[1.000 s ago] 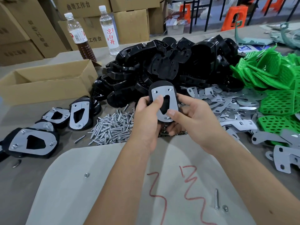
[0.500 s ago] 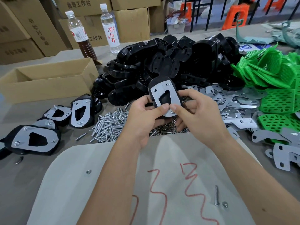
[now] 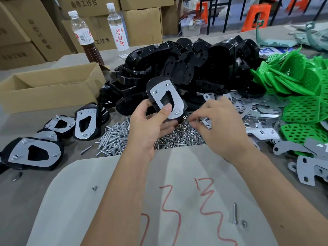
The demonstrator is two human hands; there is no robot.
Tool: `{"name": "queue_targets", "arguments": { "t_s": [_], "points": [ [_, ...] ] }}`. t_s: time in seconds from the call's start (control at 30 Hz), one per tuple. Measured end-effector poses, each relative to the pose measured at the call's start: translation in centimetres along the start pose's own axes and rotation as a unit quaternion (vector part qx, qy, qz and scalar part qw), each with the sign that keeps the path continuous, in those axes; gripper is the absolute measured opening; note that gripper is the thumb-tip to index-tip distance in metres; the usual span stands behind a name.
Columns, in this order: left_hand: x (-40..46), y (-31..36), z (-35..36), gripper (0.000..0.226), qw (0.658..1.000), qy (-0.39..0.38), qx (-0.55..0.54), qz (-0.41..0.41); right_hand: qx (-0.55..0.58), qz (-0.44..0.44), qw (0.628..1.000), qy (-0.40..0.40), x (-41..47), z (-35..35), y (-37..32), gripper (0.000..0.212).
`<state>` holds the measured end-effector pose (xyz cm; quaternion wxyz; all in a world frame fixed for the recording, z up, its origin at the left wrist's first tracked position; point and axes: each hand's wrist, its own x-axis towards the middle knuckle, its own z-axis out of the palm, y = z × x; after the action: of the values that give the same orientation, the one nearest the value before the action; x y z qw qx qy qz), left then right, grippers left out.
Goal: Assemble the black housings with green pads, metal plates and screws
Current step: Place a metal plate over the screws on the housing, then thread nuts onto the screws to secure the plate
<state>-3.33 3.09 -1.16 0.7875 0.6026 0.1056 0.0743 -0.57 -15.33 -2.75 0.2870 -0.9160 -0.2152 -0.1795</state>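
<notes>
**Right hand down at the nuts, left hand holding the housing up**

The heap of black housings (image 3: 186, 68) lies beyond both hands, with the green pads (image 3: 301, 96) off to the right of the right hand and loose metal plates (image 3: 257, 110) spread just past its knuckles. Finished units (image 3: 35, 153) sit well to the left of the left hand.

The left hand (image 3: 150, 125) grips the housing in work (image 3: 165, 98), thumb pressed on its metal plate (image 3: 170, 100), fingers wrapped behind. The piece stands tilted, its long axis running from the thumb up and away; screw heads show at three corners.

The screws (image 3: 115, 137) lie under and left of that hand. The right hand (image 3: 216, 125) hovers, fingers curled down, over the small pile of nuts (image 3: 181, 134) directly below the held housing; whether it pinches one, I cannot tell. The right hand is the nearer to the nuts, so the pick looks like its job.
</notes>
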Motion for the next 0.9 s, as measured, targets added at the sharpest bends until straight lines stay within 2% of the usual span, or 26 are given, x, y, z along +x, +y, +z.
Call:
{"name": "queue_targets", "arguments": {
  "t_s": [0.1, 0.17, 0.27, 0.37, 0.43, 0.6, 0.77, 0.9],
  "points": [
    [-0.1, 0.0, 0.2, 0.027, 1.000, 0.004, -0.017, 0.018, -0.014, -0.004, 0.997, -0.072, -0.1, 0.4, -0.4, 0.020],
    [-0.1, 0.0, 0.3, 0.026, 0.999, 0.008, -0.034, 0.023, -0.004, 0.000, 0.997, -0.082, -0.1, 0.4, -0.5, 0.017],
    [-0.1, -0.1, 0.4, 0.028, 0.998, 0.002, -0.060, 0.020, 0.004, 0.002, 0.996, -0.084, 0.1, 0.3, -0.8, 0.004],
    [-0.1, -0.1, 0.3, 0.034, 0.997, -0.002, -0.077, 0.026, -0.001, -0.005, 0.998, -0.067, -0.1, 0.5, -1.2, 0.007],
    [0.0, 0.0, 0.2, 0.036, 0.996, -0.005, -0.088, 0.028, 0.019, -0.008, 0.999, -0.028, -0.3, 0.5, -1.3, 0.010],
    [0.0, 0.0, 0.2, 0.033, 0.996, -0.006, -0.092, 0.004, 0.200, 0.059, 0.976, 0.066, -0.3, 0.5, -1.3, 0.017],
    [-0.1, 0.0, 0.4, 0.030, 0.995, -0.014, -0.100, -0.022, 0.396, 0.122, 0.906, 0.083, -0.2, 0.3, -1.2, 0.014],
    [-0.1, 0.2, 0.3, 0.038, 0.992, -0.023, -0.118, -0.032, 0.452, 0.127, 0.880, 0.074, -0.1, 0.1, -1.6, 0.010]
  ]
}}
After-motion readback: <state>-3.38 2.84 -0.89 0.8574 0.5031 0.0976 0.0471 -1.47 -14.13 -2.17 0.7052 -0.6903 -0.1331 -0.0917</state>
